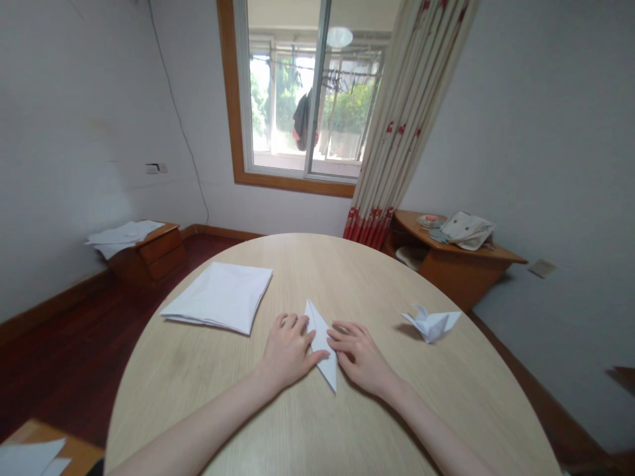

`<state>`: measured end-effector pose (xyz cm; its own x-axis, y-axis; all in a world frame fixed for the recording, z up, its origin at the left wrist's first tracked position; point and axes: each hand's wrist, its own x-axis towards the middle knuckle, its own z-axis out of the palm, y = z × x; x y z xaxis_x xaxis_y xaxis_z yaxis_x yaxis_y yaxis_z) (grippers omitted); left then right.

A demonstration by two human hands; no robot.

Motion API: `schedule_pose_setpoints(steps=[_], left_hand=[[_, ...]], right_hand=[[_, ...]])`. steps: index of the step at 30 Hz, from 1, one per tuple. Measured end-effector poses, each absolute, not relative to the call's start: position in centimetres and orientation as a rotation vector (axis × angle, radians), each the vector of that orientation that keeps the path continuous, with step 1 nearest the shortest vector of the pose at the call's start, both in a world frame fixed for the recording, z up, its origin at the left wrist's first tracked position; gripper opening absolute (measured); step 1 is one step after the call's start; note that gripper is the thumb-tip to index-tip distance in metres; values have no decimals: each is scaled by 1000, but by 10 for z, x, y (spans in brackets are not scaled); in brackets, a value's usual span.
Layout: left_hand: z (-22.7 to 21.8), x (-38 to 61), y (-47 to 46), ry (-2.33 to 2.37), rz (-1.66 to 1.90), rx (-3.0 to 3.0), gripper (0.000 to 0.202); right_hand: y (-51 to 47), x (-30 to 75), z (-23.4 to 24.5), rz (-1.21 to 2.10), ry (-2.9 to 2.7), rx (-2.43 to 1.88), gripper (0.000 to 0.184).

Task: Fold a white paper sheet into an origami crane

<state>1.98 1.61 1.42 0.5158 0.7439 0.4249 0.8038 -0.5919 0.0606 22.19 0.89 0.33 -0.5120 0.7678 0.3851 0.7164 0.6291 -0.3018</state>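
Left hand (289, 350) touching folded paper (319, 336), grip hard to tell, right hand (361, 356) loosely spread against its edge

Daylight through overexposed window (282, 106), dimmer right wall (546, 132), soft shadows, stretched edges

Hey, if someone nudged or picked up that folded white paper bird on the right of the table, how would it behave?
The folded white paper bird is probably very light, being just creased paper. Its thin, pointed tips would likely bend under a firm squeeze. Nudged, it would probably slide or tip rather than roll, given its angular folds.
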Motion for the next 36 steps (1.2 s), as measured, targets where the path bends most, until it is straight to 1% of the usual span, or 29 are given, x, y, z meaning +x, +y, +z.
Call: schedule_pose_setpoints(steps=[3, 7, 10, 17, 25, 31, 36], left_hand=[[14, 18, 17, -1381, -612, -2613, 40], [14, 17, 18, -1402, -573, -2650, 36], [14, 17, 19, -1397, -539, -2664, 30], [14, 16, 21, -1353, -529, -2692, 12], [11, 13, 26, -1296, -447, -2782, 21], [3, 13, 31, -1161, -623, -2903, 20], [2, 12, 33, -1127, -707, -2979, 24]], right_hand=[[9, 222, 3, 99, -2333, -1129, 35], [9, 223, 3, 69, -2318, -1083, 40], [10, 225, 2, 52, -2320, -1061, 41], [8, 225, 1, 27, -2323, -1026, 37], [5, 222, 1, 63, -2318, -936, 31], [3, 221, 2, 110, -2353, -933, 29], [4, 216, 2, 181, -2337, -1040, 19]])
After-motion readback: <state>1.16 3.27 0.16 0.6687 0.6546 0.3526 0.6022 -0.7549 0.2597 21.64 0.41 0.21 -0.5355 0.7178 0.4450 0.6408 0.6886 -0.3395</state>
